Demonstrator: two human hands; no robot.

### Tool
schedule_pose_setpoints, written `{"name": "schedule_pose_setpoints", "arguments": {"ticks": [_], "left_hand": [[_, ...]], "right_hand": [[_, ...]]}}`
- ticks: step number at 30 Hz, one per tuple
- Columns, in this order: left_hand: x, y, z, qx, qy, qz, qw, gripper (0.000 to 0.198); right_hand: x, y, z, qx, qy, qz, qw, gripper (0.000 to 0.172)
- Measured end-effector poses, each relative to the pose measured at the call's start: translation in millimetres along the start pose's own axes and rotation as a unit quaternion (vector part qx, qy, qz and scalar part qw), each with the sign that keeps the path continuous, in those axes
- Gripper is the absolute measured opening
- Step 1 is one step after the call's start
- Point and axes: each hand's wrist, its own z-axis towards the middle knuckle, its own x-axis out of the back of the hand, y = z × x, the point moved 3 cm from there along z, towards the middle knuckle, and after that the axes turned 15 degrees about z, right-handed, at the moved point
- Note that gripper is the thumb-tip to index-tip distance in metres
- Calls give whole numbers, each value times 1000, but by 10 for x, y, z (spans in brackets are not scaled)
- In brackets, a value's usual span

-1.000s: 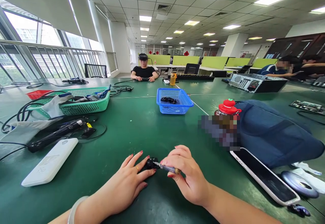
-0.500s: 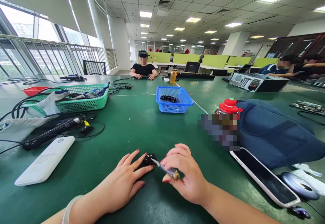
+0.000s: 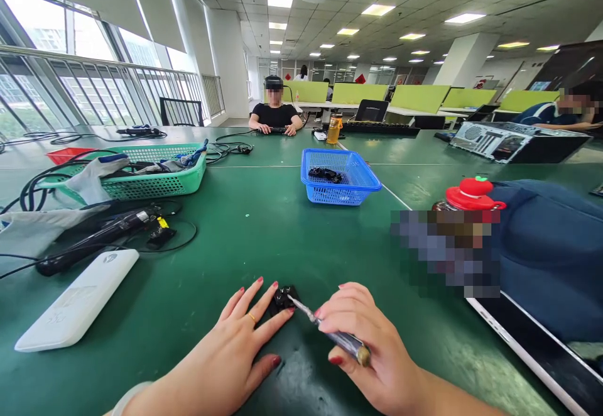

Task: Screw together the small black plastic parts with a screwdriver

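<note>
A small black part (image 3: 283, 296) lies on the green table (image 3: 264, 227) near the front edge. My left hand (image 3: 238, 340) rests flat beside it, fingers stretched out, with the fingertips pressing on the part. My right hand (image 3: 372, 350) is closed round a small screwdriver (image 3: 330, 331) with a clear handle. The metal tip of the screwdriver touches the black part from the right.
A blue basket (image 3: 340, 183) with black parts stands mid-table, a green basket (image 3: 136, 177) with cables at the left. A white device (image 3: 78, 306) lies front left, a phone (image 3: 541, 350) and a blue bag (image 3: 551, 246) to the right. Another person (image 3: 276, 114) sits across the table.
The camera has shifted closer and to the left. My right hand has tilted the screwdriver handle down and to the right; the tip stays on the black part under my left fingers.
</note>
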Motion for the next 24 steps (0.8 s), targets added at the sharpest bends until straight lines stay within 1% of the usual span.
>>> {"name": "schedule_pose_setpoints", "arguments": {"ticks": [7,9,13,16,18,21,24], "left_hand": [[-3,-6,-11,4,1,4,1000,67],[-26,-8,-16,11,9,10,1000,71],[-62,-16,-11,19,17,3,1000,73],[-66,-19,-3,13,10,-6,1000,72],[-56,-22,-3,13,8,-9,1000,72],[-34,-23,-10,11,15,-14,1000,70],[-20,-20,-12,6,21,-11,1000,71]], "right_hand": [[91,25,25,-17,21,15,1000,20],[112,36,22,-17,25,12,999,16],[133,67,26,-12,11,2,1000,8],[147,78,29,-1,9,5,1000,10],[138,67,10,15,1,-13,1000,13],[102,35,-69,30,-12,-51,998,14],[70,2,-163,36,-19,-67,997,16]]}}
